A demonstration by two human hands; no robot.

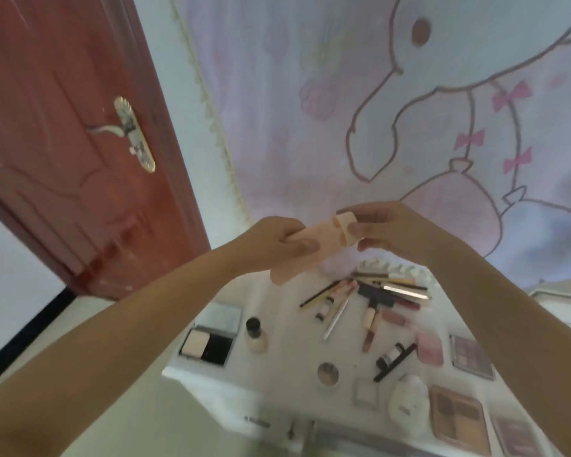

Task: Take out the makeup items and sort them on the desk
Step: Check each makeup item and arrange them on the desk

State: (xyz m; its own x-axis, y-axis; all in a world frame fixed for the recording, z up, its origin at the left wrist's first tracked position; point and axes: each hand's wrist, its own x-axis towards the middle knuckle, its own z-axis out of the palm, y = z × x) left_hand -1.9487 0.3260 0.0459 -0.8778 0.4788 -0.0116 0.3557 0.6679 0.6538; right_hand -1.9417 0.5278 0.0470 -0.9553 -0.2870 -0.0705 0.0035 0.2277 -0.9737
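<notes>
your left hand (277, 240) grips the peach pouch (314, 240) low while your right hand (386, 229) pinches its top flap, both raised above the desk (287, 367). you seem to be opening it; next, draw out whatever sits between your fingers and set it among the sorted makeup (376, 301) below.

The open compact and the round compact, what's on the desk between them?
In the head view, a small black-capped bottle stands between the open compact and the round compact.

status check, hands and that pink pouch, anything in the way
Left hand and right hand both grip pink pouch, held above desk. Makeup pile lies below. Nothing blocking.
</notes>
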